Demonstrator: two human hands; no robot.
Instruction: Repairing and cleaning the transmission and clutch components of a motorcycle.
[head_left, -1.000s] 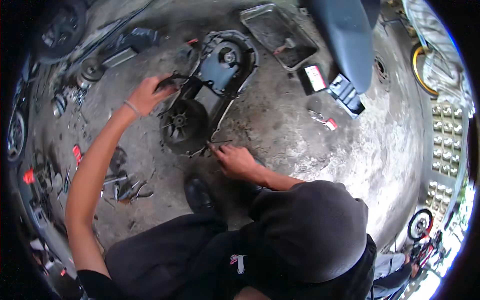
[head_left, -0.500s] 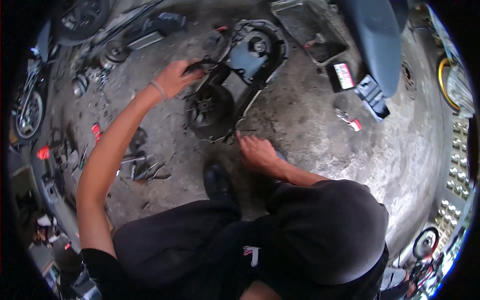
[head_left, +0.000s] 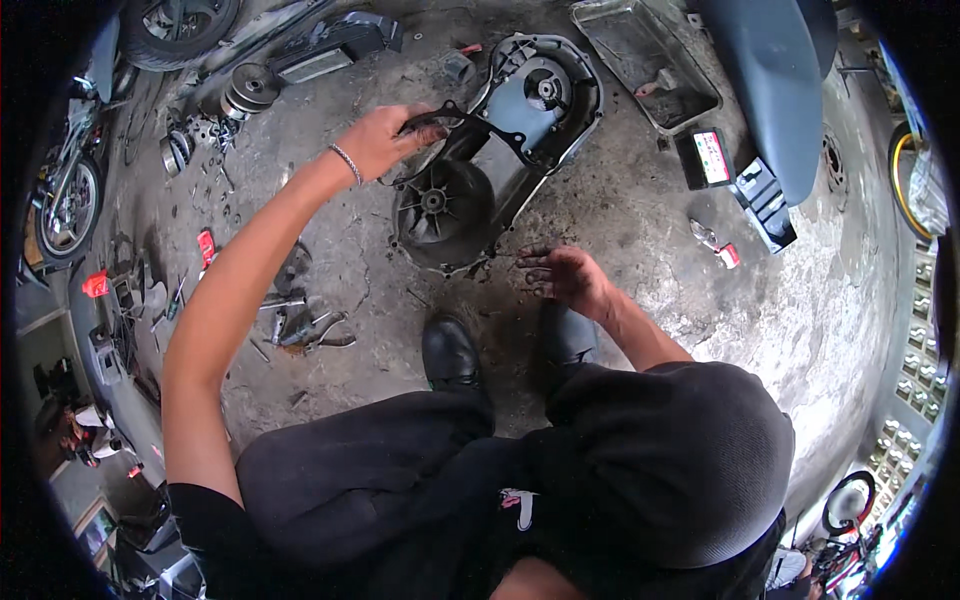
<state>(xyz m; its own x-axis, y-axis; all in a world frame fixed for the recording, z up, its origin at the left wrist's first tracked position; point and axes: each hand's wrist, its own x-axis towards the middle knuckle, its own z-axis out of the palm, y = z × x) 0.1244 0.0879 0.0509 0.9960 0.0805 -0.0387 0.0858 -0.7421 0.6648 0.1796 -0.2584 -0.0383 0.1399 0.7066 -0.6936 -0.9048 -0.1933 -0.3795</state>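
Observation:
On the floor ahead of me lies a long engine cover (head_left: 518, 172), its rim lined with bolt holes. It has a round ribbed hollow at the near end and a blue-grey plate (head_left: 525, 105) at the far end. My left hand (head_left: 392, 140) is closed on a thin black curved part (head_left: 470, 117) with small eyelets. The part hangs over the middle of the cover, and my fingers hide some of it. Just right of the cover's near end, my right hand (head_left: 566, 275) holds nothing. Its dark-smudged fingers point left, stretched and apart.
Pliers (head_left: 325, 328) and other tools lie at the left. Farther back are a pulley (head_left: 250, 90) and small metal parts. A shallow tray (head_left: 700, 110), a battery (head_left: 705, 158) and a motorcycle seat (head_left: 775, 90) are at the far right. My boots (head_left: 450, 350) stand close to the cover.
My right hand has moved off the cover's near edge to the right, and its fingers have opened. The left hand keeps hold of the black curved part. The whole view has shifted slightly.

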